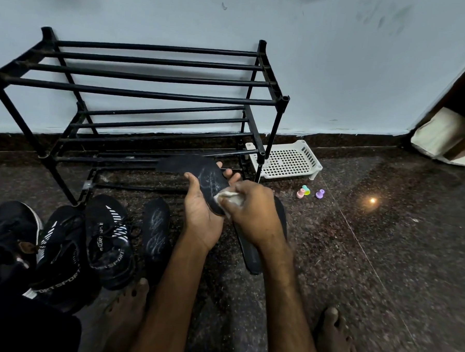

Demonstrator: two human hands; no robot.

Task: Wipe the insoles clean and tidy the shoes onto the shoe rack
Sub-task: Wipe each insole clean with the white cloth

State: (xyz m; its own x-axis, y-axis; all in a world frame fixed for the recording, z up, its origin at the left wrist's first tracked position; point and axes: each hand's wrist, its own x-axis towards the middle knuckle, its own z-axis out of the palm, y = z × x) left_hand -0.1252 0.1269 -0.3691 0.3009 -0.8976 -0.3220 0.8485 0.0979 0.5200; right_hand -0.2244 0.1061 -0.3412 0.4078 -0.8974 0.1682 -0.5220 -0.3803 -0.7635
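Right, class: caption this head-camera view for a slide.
Left hand holds a black insole while the right hand wipes it with a cloth before the shoe rack.

views: one, head-worn, wide-angle | faces: forward and down at the floor (384, 237) | range: near, just above the fingers (228, 173) | beyond the fingers: shoe rack (150, 77), then wall (339, 60) | nearer than the fingers: bare feet (333, 337)

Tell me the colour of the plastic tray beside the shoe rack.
The plastic tray is white, perforated with a grid of holes; head view.
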